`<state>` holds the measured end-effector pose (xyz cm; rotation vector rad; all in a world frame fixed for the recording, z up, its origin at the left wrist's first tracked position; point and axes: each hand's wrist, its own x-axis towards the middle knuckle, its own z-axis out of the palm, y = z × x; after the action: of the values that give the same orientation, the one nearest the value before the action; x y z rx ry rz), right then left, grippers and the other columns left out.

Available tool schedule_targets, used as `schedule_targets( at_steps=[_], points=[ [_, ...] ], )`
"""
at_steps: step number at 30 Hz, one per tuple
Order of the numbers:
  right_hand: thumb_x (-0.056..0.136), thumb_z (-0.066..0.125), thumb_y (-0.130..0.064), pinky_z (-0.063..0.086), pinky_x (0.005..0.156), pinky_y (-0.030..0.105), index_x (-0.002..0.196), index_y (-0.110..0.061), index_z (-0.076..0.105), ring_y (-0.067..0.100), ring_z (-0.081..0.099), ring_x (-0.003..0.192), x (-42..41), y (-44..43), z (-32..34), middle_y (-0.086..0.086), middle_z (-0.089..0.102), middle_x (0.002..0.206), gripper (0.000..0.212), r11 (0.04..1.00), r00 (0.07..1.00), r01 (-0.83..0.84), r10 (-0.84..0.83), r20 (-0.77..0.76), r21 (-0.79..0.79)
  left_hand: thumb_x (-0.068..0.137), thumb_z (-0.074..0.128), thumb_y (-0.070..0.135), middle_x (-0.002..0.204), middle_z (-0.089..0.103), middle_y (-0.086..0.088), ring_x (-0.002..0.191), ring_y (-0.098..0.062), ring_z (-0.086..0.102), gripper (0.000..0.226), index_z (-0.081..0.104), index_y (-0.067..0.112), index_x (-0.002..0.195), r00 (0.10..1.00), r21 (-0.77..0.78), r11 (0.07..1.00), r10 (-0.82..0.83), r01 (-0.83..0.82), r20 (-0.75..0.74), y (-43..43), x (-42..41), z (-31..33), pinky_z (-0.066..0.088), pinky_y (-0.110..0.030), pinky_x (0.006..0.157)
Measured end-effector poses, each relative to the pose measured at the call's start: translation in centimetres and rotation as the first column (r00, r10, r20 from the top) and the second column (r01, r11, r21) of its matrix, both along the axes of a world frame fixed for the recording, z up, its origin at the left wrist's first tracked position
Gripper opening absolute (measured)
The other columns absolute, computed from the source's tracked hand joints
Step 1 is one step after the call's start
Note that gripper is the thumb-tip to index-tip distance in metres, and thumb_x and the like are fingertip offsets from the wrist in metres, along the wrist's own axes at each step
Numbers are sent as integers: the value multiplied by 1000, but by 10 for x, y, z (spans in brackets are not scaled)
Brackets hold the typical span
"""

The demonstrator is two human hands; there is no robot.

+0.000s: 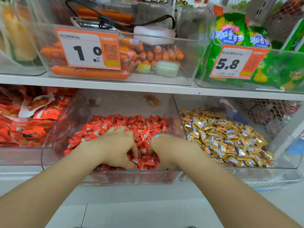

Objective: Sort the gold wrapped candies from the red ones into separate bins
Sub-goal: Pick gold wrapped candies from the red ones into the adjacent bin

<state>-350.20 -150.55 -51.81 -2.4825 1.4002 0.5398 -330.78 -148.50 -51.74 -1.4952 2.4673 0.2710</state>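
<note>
A clear middle bin (49,145) on the lower shelf holds a heap of red wrapped candies (131,124). To its right a second clear bin (279,170) holds gold wrapped candies (230,137). Both my hands are inside the red bin. My left hand (118,145) lies palm down on the red pile, its fingers bent into the candies. My right hand (166,148) sits beside it, with its fingertips buried in the red candies. Whether either hand holds a candy is hidden.
Left of the red bin lies a bin of red snack packets (24,122). On the upper shelf (148,88) stand a clear bin of orange sausages (92,74) with a price tag (88,50) and a bin of green packets (279,69).
</note>
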Motion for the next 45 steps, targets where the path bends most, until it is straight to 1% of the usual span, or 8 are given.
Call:
schedule_targets(
  at_steps=[9, 15, 21, 24, 30, 33, 37, 45],
  points=[
    [85, 56, 5, 55, 102, 38, 120, -36, 74, 18, 63, 116, -7, -13, 27, -2, 72, 119, 57, 986, 876, 115, -43, 480, -122, 85, 59, 69, 120, 41, -1, 122, -29, 35, 46, 70, 37, 116, 965, -287, 956, 127, -57, 231, 3, 11, -1, 32, -52, 109],
    [93, 55, -4, 58, 88, 32, 101, -28, 80, 12, 70, 86, -22, -4, 36, -10, 75, 91, 35, 903, 747, 296, -16, 665, -311, 85, 67, 45, 96, 38, 11, 99, -15, 36, 16, 72, 38, 99, 977, -275, 961, -87, 30, -194, -5, -13, -2, 35, -37, 88],
    [88, 57, -14, 55, 77, 33, 96, -37, 74, 16, 67, 90, -22, 3, 30, -12, 70, 91, 29, 960, 943, 33, 63, 327, -278, 72, 65, 83, 107, 48, 2, 106, -21, 38, 61, 70, 33, 105, 993, -139, 990, -8, 25, 120, -16, -23, -21, 30, -46, 96],
    [86, 73, -30, 46, 74, 34, 112, -41, 71, 21, 66, 101, -13, 7, 23, -10, 67, 103, 28, 956, 984, -163, 174, 25, -246, 76, 68, 78, 101, 49, 4, 102, -20, 43, 52, 65, 34, 104, 999, -168, 986, -4, 10, 37, -18, -30, -25, 32, -46, 94],
    [85, 79, -46, 48, 70, 37, 125, -22, 62, 32, 66, 102, 3, -10, -6, 5, 64, 110, 49, 979, 987, -158, 151, -62, -132, 94, 57, 61, 92, 45, 3, 96, -23, 49, 36, 57, 26, 87, 998, -201, 980, 4, 8, 58, -19, -25, -26, 31, -45, 91],
    [80, 81, -58, 54, 75, 40, 128, -23, 55, 33, 66, 101, 9, -14, -16, 3, 58, 102, 65, 984, 992, -123, 120, -31, -129, 100, 51, 58, 100, 48, 2, 104, -24, 54, 38, 60, 22, 111, 999, -164, 986, 12, -5, 39, -18, -15, -20, 34, -45, 96],
    [77, 87, -58, 55, 73, 41, 107, -19, 54, 29, 61, 89, 11, -14, -17, -2, 50, 88, 59, 996, 1000, -26, 27, 14, -88, 103, 51, 56, 93, 45, 8, 91, -17, 46, 29, 44, 28, 96, 987, -85, 996, 22, -36, -160, -17, 2, -11, 34, -40, 89],
    [87, 67, -9, 52, 79, 32, 93, -24, 67, 16, 64, 87, 7, -17, -2, -5, 70, 86, 16, 993, 940, 118, -105, 324, -21, 108, 48, 44, 83, 51, -3, 72, -13, 45, 30, 35, 20, 97, 925, 10, 991, 131, -136, -356, -13, 24, -6, 33, -30, 61]
  ],
)
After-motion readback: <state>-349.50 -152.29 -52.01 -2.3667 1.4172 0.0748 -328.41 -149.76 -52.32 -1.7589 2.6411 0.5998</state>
